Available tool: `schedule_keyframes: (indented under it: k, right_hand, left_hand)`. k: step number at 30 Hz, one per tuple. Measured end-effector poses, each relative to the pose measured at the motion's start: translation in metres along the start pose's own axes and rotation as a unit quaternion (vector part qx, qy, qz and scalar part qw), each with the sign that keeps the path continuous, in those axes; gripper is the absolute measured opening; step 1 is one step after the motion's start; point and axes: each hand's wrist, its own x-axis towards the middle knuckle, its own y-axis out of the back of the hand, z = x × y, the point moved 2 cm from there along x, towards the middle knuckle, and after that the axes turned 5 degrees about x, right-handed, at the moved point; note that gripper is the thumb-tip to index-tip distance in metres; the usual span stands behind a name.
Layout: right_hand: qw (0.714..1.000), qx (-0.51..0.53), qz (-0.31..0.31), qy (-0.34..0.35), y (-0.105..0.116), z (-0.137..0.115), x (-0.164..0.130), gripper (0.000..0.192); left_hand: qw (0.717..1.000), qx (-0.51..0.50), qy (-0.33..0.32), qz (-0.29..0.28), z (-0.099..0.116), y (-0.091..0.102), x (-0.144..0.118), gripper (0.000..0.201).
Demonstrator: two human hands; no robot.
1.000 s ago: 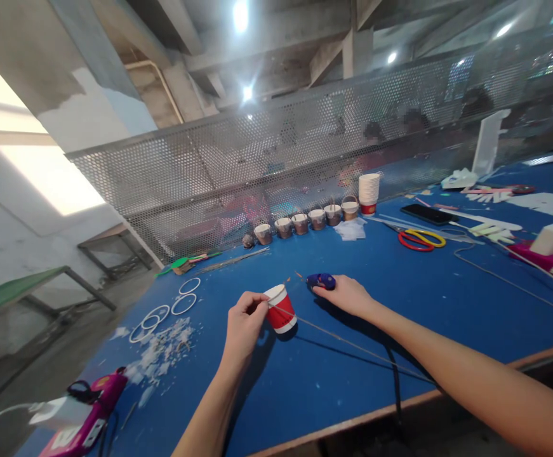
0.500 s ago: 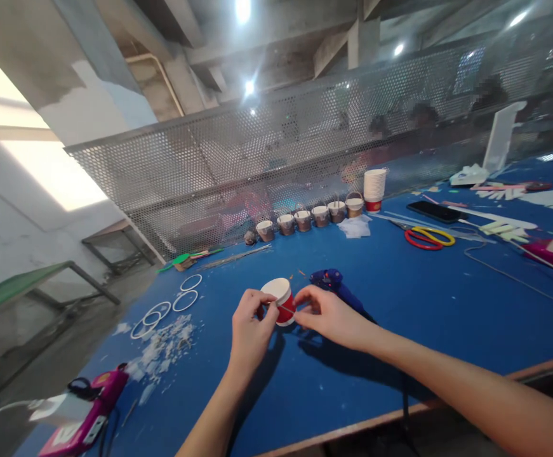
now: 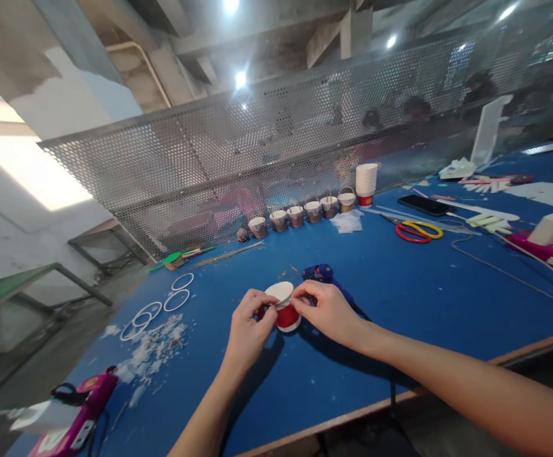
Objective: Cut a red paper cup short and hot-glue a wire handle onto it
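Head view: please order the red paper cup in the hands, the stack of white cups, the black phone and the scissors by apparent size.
1. Scissors
2. Black phone
3. Stack of white cups and red paper cup: these look alike, and the red paper cup is nearer to the camera, so their order is unsure.

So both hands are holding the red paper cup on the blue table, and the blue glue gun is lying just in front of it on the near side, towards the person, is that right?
Not quite. The head view shows the left hand and right hand holding the red paper cup on the blue table, but the blue glue gun lies just behind the cup, on the far side, away from the person.
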Motion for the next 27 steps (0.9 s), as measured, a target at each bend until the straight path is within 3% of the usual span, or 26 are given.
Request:
schedule_keyframes:
  k: [27]
  right_hand:
    - [0.999, -0.04, 0.008, -0.018, -0.0008, 0.006, -0.0002, 0.009]
  left_hand:
    - [0.998, 0.011, -0.064, -0.014, -0.0012, -0.0019, -0.001, 0.013]
